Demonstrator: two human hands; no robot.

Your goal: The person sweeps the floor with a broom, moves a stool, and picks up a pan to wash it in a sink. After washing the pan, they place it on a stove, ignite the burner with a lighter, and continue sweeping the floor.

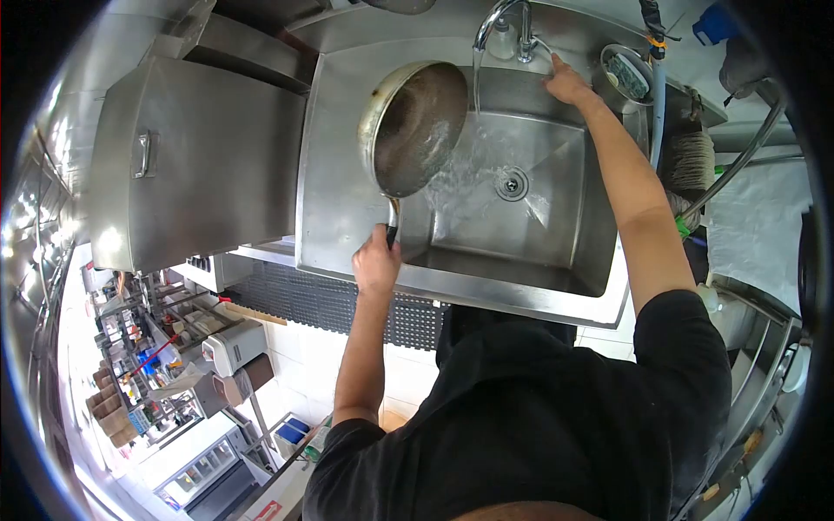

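left hand (376,260) is clenched round the handle of a frying pan (415,126), holding it tilted on edge over the left side of the sink (452,282), dirty face turned toward the water. right hand (566,82) reaches to the back edge of the sink, resting by the tap (508,22); cannot tell if its fingers are gripping the tap handle or just lying on the steel. water runs from the tap and lands in the basin next to the pan rim, swirling toward the drain (512,183).

risks: the grip is far back on a wet handle with the pan hanging out in front, so it could twist or slip and bang into the basin. the stream hitting the tilted rim could spray over the front edge of the sink onto the black shirt (530,417) and the floor, likely slippery. if the tap is turned too far, stronger splash. a small round dish (627,74) sits at the back right corner of the sink, close to the right forearm, could get knocked. closed steel lid (195,161) left of the sink is well apart.
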